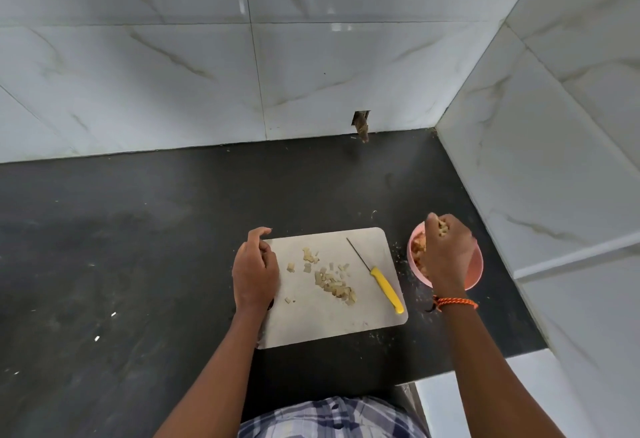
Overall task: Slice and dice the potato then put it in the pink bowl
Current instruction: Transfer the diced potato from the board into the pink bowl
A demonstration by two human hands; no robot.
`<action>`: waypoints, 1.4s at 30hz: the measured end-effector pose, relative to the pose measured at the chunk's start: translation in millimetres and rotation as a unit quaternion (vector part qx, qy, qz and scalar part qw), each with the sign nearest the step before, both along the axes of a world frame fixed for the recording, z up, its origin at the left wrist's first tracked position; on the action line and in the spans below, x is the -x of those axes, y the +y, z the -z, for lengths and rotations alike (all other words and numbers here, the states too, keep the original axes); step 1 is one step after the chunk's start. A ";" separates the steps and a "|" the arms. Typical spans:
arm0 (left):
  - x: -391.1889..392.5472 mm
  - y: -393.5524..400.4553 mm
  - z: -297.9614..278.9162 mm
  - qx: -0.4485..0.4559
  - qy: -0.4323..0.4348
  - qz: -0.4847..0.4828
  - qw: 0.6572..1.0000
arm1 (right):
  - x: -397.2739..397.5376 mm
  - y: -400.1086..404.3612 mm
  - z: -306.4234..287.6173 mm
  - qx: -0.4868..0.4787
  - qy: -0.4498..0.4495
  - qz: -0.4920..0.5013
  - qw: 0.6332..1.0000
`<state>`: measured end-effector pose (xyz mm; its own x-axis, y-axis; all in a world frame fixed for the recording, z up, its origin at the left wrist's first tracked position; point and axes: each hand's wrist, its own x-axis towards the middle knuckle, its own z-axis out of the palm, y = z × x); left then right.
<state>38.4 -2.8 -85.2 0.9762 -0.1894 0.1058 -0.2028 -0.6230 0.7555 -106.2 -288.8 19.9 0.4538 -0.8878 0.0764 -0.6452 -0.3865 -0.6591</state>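
Note:
Diced potato pieces [330, 280] lie scattered on the white cutting board [311, 319]. A knife [379, 276] with a yellow handle rests on the board's right side, its blade pointing away from me. The pink bowl [472, 267] stands just right of the board with potato dice inside. My right hand [446, 250] hovers over the bowl, fingers curled round a handful of potato dice. My left hand [254, 269] rests on the board's left edge with fingers loosely curled, holding nothing.
The dark countertop [121, 247] stretches left and behind the board, with small scraps scattered on it. Marble-tiled walls close the back and right sides. A small hole [361, 122] sits in the back wall at counter level. The counter's front edge is near my body.

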 end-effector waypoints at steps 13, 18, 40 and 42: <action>-0.7 -0.5 0.2 -0.002 -0.004 0.006 1.000 | 13.7 -7.6 12.7 0.103 0.129 -0.034 0.986; 0.2 -0.4 -0.7 -0.005 -0.002 0.004 1.000 | -8.3 33.3 -1.4 0.113 0.043 -0.104 0.987; -0.4 2.4 -6.0 0.067 0.012 -0.004 0.998 | -70.0 129.1 74.3 0.049 0.068 -0.319 0.944; -1.0 4.2 -6.2 0.093 0.020 -0.003 0.995 | -73.2 139.8 78.9 0.072 0.093 -0.334 0.935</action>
<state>39.5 1.4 -79.0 0.9813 -0.1651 0.0990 -0.1669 -0.4733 0.8650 -33.1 -149.0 -59.0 0.9211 -0.3875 0.0368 -0.3264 -0.8204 -0.4694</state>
